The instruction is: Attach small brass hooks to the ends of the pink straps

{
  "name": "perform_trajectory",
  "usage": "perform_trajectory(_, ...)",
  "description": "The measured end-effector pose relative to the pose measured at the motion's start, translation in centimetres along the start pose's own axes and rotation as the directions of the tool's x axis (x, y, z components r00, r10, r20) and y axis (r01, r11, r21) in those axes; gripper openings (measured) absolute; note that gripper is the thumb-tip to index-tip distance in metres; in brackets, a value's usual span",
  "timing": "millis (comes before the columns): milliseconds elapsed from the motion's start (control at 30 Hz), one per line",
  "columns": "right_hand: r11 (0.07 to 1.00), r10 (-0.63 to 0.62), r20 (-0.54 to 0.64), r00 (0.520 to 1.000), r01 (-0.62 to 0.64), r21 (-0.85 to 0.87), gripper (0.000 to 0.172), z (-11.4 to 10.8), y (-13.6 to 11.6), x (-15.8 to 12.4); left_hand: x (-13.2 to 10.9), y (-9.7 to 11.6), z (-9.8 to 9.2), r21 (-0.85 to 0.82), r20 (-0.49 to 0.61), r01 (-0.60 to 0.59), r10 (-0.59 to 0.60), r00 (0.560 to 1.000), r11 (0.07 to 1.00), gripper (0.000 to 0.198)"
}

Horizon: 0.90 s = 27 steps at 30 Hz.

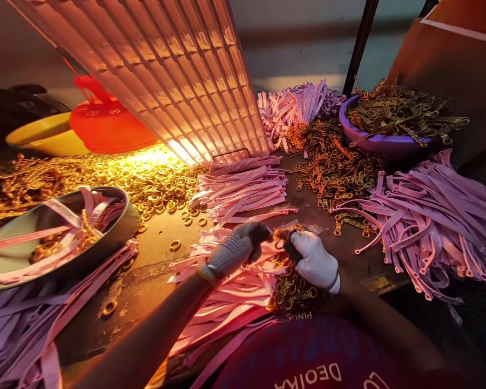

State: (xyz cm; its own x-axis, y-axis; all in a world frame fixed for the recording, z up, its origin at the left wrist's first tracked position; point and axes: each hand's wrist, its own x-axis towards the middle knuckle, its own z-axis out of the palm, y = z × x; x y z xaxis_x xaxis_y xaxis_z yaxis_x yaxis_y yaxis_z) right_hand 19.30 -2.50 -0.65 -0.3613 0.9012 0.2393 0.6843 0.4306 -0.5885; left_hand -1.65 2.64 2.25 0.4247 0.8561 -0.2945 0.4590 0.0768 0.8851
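Note:
Both my hands wear knitted work gloves with dark fingertips and meet just above a small heap of gold metal rings (292, 289) in front of me. My left hand (235, 249) is closed in a pinch, its fingertips on a gold ring and the end of a pink strap (267, 217). My right hand (314, 260) is also closed, pinching small gold hardware (282, 235) between the two hands. Pink straps (227, 294) lie fanned out under my left forearm.
A metal bowl (123, 219) with straps and chain sits at left. Loose gold rings (154, 183) cover the table's middle. A slanted ribbed panel (178, 75) rises behind. Pink strap piles (433, 216) lie right, with chains (332, 162) and a purple bowl (372, 141) of hardware.

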Motion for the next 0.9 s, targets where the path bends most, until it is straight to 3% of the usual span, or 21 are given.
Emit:
perform_trajectory(67,0.986,-0.004,0.140,0.990,0.028,-0.164,0.011,-0.3,-1.8,0.6,-2.4,-0.4,0.4,-0.194,0.004,0.061,-0.062,0.998,0.979,0.039)
perform_trajectory(200,0.920,0.050,0.306,0.951,0.076,-0.385,0.024,-0.3,-4.2,1.1,-5.0,-1.0,2.3,-0.352,-0.088,0.052,-0.088,0.992,0.935,0.045)
perform_trajectory(400,0.839,-0.028,0.341,0.939,0.208,-0.502,0.020,0.0,-4.8,1.0,-5.0,-1.5,3.6,-0.463,-0.121,0.030,-0.097,0.988,0.886,0.047)
perform_trajectory(633,0.831,0.040,0.339,0.940,0.157,-0.534,0.019,-0.6,-5.3,1.4,-4.6,-2.5,4.1,-0.615,-0.164,0.006,-0.135,0.977,0.788,0.040)
perform_trajectory(767,0.827,0.075,0.368,0.927,0.149,-0.543,0.017,-0.7,-5.6,1.5,-4.9,-2.1,3.7,-0.504,-0.154,0.000,-0.090,0.984,0.864,0.041)
perform_trajectory(900,0.816,0.074,0.406,0.911,0.178,-0.549,0.021,-0.4,-4.9,1.6,-4.8,-2.1,3.7,-0.141,-0.207,-0.061,0.031,0.978,0.988,0.039)
